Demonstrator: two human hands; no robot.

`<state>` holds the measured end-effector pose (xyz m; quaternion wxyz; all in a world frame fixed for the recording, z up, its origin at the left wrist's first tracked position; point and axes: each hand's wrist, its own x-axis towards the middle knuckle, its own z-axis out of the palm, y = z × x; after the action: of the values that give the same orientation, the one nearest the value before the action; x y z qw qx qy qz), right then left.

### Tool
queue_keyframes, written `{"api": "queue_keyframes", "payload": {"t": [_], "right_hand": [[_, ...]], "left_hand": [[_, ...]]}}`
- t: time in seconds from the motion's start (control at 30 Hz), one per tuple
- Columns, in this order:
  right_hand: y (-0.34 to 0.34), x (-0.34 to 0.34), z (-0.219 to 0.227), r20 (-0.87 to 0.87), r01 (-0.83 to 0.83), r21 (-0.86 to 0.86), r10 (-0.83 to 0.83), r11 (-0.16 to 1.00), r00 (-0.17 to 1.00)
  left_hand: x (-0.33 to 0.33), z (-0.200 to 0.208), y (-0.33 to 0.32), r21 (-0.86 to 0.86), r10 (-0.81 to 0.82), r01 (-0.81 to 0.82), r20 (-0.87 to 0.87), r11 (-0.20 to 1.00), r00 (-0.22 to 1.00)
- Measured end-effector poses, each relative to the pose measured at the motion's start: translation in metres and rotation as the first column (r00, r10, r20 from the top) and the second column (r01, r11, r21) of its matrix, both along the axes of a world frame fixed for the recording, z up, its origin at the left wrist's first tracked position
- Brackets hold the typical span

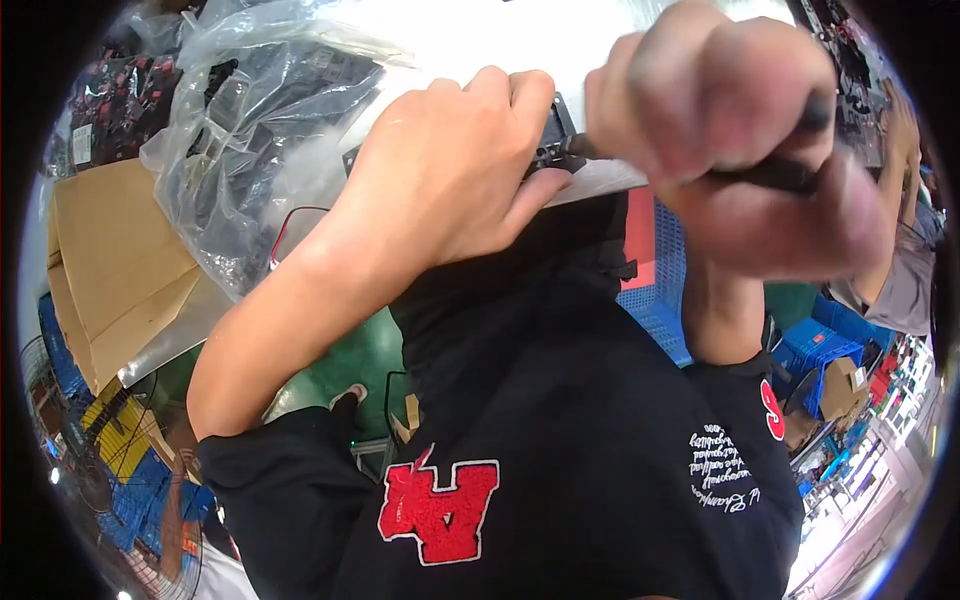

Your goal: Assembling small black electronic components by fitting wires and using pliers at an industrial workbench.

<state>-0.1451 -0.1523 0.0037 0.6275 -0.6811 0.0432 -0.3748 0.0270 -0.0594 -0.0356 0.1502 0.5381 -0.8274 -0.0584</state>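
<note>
My left hand (450, 165) is closed over a flat black plastic part (564, 122) on the white table, its thumb along the near edge. Much of that part is hidden beneath my fingers. My right hand (720, 120), blurred and close to the camera, is wrapped round a dark screwdriver-like tool (775, 176). The tool's narrow dark end points at the black part beside my left thumb; whether it touches cannot be made out. A thin red and dark wire (285, 228) shows by my left wrist.
A clear plastic bag (225, 150) with dark parts lies left of my left hand, beside brown cardboard (115, 250). Below the table at right is a blue crate (660, 310). Another person's arm (895, 190) reaches in at the far right. A fan (120, 480) stands lower left.
</note>
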Motion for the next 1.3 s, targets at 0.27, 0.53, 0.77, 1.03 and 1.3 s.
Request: {"api": "queue_keyframes", "payload": {"t": [0.27,0.53,0.77,1.03,1.3], "right_hand": [[-0.002,0.006,0.006,0.101,0.036,0.022,-0.038,0.999,0.994],[0.010,0.013,0.001,0.167,0.275,0.155,-0.299,0.949,0.939],[0.019,0.018,0.000,0.207,0.461,0.286,-0.524,0.840,0.826],[0.026,0.015,-0.007,0.210,0.544,0.352,-0.631,0.761,0.747],[0.023,0.012,-0.014,0.195,0.502,0.331,-0.578,0.799,0.792]], "left_hand": [[-0.003,0.010,0.000,0.092,0.067,-0.077,0.106,0.993,0.992],[-0.005,0.010,0.003,0.058,0.076,-0.084,0.131,0.995,0.989],[-0.009,0.014,0.005,0.044,0.092,-0.102,0.179,0.994,0.980],[-0.010,0.012,0.005,0.048,0.097,-0.109,0.194,0.993,0.976],[-0.009,0.010,0.006,0.018,0.096,-0.101,0.179,0.995,0.979]]}}
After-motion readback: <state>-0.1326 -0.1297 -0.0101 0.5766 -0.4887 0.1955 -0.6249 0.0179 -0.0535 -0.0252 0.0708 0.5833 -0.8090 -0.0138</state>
